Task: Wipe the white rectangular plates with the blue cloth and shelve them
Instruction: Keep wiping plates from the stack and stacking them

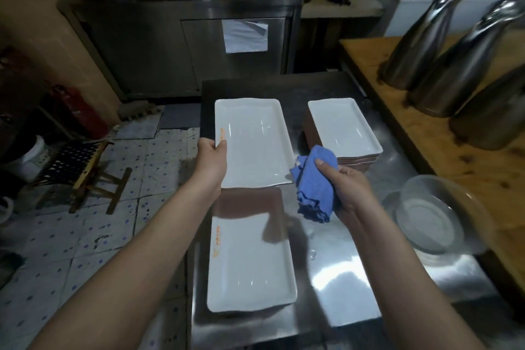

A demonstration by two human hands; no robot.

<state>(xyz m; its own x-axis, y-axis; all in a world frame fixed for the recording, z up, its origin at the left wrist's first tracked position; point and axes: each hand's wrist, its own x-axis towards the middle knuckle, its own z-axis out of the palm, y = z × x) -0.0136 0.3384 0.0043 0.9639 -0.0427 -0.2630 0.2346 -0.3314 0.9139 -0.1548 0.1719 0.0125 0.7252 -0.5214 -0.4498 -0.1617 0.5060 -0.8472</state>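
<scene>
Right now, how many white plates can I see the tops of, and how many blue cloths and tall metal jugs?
White plates, tops showing: 3 (held, right stack, nearest)
Blue cloths: 1
Tall metal jugs: 3
Total: 7

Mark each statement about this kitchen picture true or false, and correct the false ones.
1. The left hand grips a white plate by its edge. True.
2. The blue cloth lies spread flat on the steel table. False: the right hand holds it bunched up, above the table.
3. A stack of plates stands beyond the right hand. True.
4. The glass bowls sit to the left of the held plate. False: they sit at the right side of the table, by the right forearm.
</scene>
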